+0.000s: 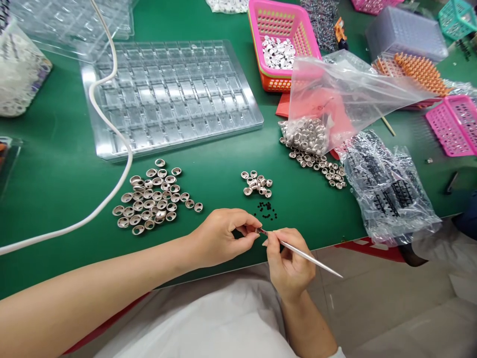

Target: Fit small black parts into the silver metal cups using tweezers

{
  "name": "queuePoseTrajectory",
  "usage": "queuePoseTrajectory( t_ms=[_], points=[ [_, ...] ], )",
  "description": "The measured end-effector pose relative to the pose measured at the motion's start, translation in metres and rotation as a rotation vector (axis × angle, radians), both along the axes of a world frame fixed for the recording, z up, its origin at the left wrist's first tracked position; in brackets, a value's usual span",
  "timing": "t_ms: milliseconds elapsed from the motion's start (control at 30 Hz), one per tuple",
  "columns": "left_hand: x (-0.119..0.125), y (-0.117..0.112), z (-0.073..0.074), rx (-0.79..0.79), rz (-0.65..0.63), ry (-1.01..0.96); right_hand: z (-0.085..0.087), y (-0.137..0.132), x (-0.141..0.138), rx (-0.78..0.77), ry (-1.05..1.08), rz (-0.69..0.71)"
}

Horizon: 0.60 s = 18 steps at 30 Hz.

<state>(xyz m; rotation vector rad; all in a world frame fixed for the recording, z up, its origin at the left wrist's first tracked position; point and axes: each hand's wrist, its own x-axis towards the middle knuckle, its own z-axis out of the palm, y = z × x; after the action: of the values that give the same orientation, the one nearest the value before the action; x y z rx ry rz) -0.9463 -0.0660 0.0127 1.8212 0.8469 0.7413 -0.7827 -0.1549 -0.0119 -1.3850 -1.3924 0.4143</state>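
Between thumb and forefinger, my left hand pinches a small metal ring, mostly covered by the fingertips. My right hand grips a slim silver pointed stick like a pen; its dark working end meets the ring. Just beyond my fingers lie tiny black pieces scattered on the green table. Behind them is a small cluster of silver rings. A larger group of cup-shaped silver rings spreads to the left, beyond my left forearm.
A clear compartment tray lies at the back left, with a white cable running across its side. A pink basket holds white discs. To the right are a bag of silver rings and plastic-wrapped black parts.
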Motion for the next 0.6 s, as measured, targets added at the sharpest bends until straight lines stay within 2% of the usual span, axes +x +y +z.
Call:
queuePoseTrajectory(
  t_ms=[367,467,600],
  points=[
    [0.000,0.000,0.000,-0.061,-0.010,0.029,0.000,0.001,0.002,-0.034,-0.028,-0.010],
    [0.000,0.001,0.005,-0.184,-0.034,0.013,0.004,0.003,0.001,-0.068,0.108,-0.052],
    [-0.001,0.001,0.014,-0.378,-0.157,-0.076,0.012,0.009,0.006,-0.047,0.401,-0.189]
  ],
)
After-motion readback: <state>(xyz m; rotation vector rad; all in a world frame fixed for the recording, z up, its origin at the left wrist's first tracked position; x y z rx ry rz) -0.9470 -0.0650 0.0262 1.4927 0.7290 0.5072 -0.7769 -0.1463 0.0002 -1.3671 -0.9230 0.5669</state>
